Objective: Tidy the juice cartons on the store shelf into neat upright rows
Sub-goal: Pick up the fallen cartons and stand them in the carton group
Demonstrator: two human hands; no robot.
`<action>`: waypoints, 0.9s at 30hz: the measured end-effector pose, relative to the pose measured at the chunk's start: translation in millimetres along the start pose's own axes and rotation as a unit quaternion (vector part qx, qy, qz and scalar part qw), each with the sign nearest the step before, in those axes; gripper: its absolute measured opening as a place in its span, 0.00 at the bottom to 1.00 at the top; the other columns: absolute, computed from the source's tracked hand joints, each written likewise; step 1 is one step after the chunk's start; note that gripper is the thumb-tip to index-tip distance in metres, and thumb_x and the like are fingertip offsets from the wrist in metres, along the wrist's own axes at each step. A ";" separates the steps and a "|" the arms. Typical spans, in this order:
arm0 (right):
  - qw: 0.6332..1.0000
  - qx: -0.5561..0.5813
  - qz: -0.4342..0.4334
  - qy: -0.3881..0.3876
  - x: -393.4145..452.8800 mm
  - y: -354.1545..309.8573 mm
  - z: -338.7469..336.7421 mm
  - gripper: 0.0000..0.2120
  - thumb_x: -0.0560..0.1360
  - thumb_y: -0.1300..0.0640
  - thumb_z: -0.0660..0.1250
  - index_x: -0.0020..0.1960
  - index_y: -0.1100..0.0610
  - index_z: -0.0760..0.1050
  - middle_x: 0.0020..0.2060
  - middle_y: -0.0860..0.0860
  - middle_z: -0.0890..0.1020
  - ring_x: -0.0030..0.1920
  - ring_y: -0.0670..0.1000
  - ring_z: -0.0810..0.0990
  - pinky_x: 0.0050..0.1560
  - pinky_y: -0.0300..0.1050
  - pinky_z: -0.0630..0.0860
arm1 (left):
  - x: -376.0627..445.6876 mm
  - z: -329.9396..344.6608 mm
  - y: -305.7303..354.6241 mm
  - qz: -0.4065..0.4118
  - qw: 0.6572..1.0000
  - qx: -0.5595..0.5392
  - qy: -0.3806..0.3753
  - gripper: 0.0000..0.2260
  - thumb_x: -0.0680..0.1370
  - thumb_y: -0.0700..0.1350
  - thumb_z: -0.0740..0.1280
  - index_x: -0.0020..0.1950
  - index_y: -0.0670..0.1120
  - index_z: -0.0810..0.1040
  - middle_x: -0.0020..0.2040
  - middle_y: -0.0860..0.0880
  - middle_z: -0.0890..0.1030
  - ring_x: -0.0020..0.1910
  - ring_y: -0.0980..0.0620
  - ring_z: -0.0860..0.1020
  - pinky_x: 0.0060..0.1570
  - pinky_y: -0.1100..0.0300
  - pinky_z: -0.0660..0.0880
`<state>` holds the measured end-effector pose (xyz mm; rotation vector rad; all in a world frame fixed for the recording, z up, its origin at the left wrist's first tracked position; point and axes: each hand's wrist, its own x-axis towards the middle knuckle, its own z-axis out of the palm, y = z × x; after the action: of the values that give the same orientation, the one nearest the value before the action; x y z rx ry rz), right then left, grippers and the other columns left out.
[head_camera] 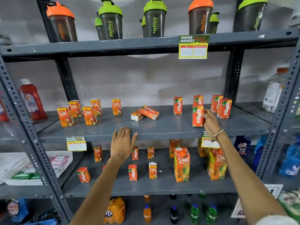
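Small orange juice cartons stand on the grey middle shelf. Several Real cartons stand upright at the left. Two cartons lie toppled in the middle, one leaning on the other. Several Maaza cartons stand upright at the right. My right hand grips the side of a front upright Maaza carton that stands on the shelf. My left hand is open, fingers spread, at the shelf's front edge below the toppled pair.
The lower shelf holds more small cartons and tall Real pineapple cartons. Shaker bottles line the top shelf. Price tags hang on shelf edges. A red bottle stands left, a clear bottle right.
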<state>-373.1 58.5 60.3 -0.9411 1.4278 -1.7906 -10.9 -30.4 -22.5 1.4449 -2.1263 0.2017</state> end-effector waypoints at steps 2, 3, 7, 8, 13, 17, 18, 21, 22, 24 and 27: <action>1.000 0.012 0.008 0.020 14.4 -0.9 -6.5 0.15 0.81 0.66 0.55 0.68 0.61 0.66 0.62 0.62 0.75 0.59 0.58 0.76 0.72 0.60 0.67 | -0.4 2.4 0.3 -0.001 1.000 -0.003 0.005 0.34 0.82 0.65 0.40 0.74 0.47 0.69 0.76 0.47 0.73 0.78 0.47 0.68 0.82 0.45 0.55; 0.999 0.017 0.012 0.027 22.4 -0.5 -9.8 0.15 0.81 0.67 0.55 0.67 0.61 0.66 0.61 0.61 0.74 0.60 0.59 0.76 0.72 0.60 0.67 | -0.3 4.5 0.6 -0.001 1.000 -0.002 0.006 0.34 0.81 0.65 0.40 0.75 0.47 0.69 0.76 0.47 0.73 0.78 0.48 0.68 0.82 0.46 0.55; 0.999 0.006 0.019 0.048 48.6 -1.5 -19.6 0.20 0.81 0.67 0.55 0.73 0.66 0.63 0.60 0.60 0.74 0.66 0.62 0.74 0.72 0.59 0.67 | -2.0 8.7 -3.6 0.001 1.000 0.010 0.005 0.33 0.82 0.65 0.41 0.77 0.48 0.67 0.78 0.48 0.70 0.79 0.48 0.66 0.82 0.48 0.53; 0.999 0.001 0.020 0.048 53.5 -2.3 -22.3 0.21 0.81 0.67 0.55 0.73 0.66 0.63 0.60 0.59 0.74 0.67 0.62 0.73 0.72 0.58 0.68 | -2.0 9.3 -5.2 0.004 1.000 0.013 0.004 0.33 0.82 0.65 0.42 0.78 0.48 0.66 0.78 0.49 0.70 0.79 0.49 0.66 0.83 0.48 0.53; 0.999 -0.028 0.009 0.018 72.8 0.0 -33.5 0.19 0.82 0.62 0.56 0.73 0.61 0.64 0.69 0.62 0.73 0.67 0.60 0.74 0.71 0.60 0.69 | -2.6 11.8 -6.2 0.003 1.000 0.001 0.016 0.32 0.82 0.66 0.43 0.78 0.50 0.67 0.78 0.50 0.70 0.79 0.50 0.66 0.83 0.48 0.54; 0.998 -0.063 0.001 -0.008 82.0 4.0 -40.0 0.20 0.83 0.62 0.56 0.74 0.59 0.63 0.70 0.61 0.72 0.69 0.61 0.73 0.71 0.61 0.68 | -1.2 12.6 -6.1 -0.004 1.000 -0.015 0.022 0.33 0.81 0.67 0.44 0.77 0.50 0.68 0.78 0.50 0.70 0.79 0.49 0.66 0.83 0.48 0.53; 0.997 -0.079 0.001 -0.007 81.5 5.1 -41.4 0.21 0.83 0.62 0.55 0.75 0.57 0.62 0.70 0.61 0.72 0.70 0.61 0.73 0.71 0.60 0.69 | -1.2 12.9 -6.8 -0.003 1.000 -0.016 0.021 0.32 0.81 0.66 0.44 0.77 0.51 0.67 0.78 0.50 0.70 0.79 0.49 0.66 0.83 0.48 0.53; 0.975 -0.207 -0.047 0.064 69.6 9.4 -38.8 0.21 0.83 0.60 0.56 0.75 0.59 0.62 0.67 0.60 0.75 0.67 0.60 0.76 0.64 0.50 0.73 | -1.5 13.4 -7.6 0.001 1.000 -0.019 0.022 0.31 0.82 0.66 0.44 0.77 0.51 0.67 0.78 0.51 0.70 0.79 0.49 0.66 0.83 0.49 0.52; 0.956 -0.252 -0.094 0.116 62.2 12.1 -34.9 0.20 0.82 0.61 0.58 0.74 0.61 0.63 0.66 0.61 0.75 0.65 0.60 0.76 0.61 0.47 0.73 | -1.8 13.8 -7.0 0.001 1.000 -0.020 0.024 0.31 0.82 0.65 0.45 0.77 0.51 0.67 0.78 0.51 0.70 0.79 0.49 0.66 0.83 0.49 0.53; 0.916 -0.286 -0.207 0.190 43.7 16.7 -19.5 0.19 0.79 0.63 0.62 0.70 0.62 0.67 0.65 0.61 0.74 0.64 0.59 0.76 0.60 0.45 0.73 | -2.9 14.3 -5.3 0.000 0.999 -0.021 0.028 0.31 0.82 0.65 0.45 0.77 0.50 0.68 0.77 0.51 0.71 0.79 0.50 0.66 0.82 0.48 0.54; 0.904 -0.277 -0.291 0.149 26.0 18.2 16.8 0.17 0.77 0.63 0.65 0.65 0.60 0.70 0.63 0.58 0.74 0.59 0.56 0.78 0.57 0.40 0.75 | -2.1 14.1 -1.9 0.000 0.999 -0.023 0.032 0.30 0.82 0.64 0.46 0.76 0.49 0.69 0.76 0.50 0.72 0.78 0.50 0.67 0.82 0.47 0.56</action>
<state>-371.6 24.6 48.5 -1.5663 2.0796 -2.0437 -13.7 -35.3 -35.7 1.3940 -2.0650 0.1951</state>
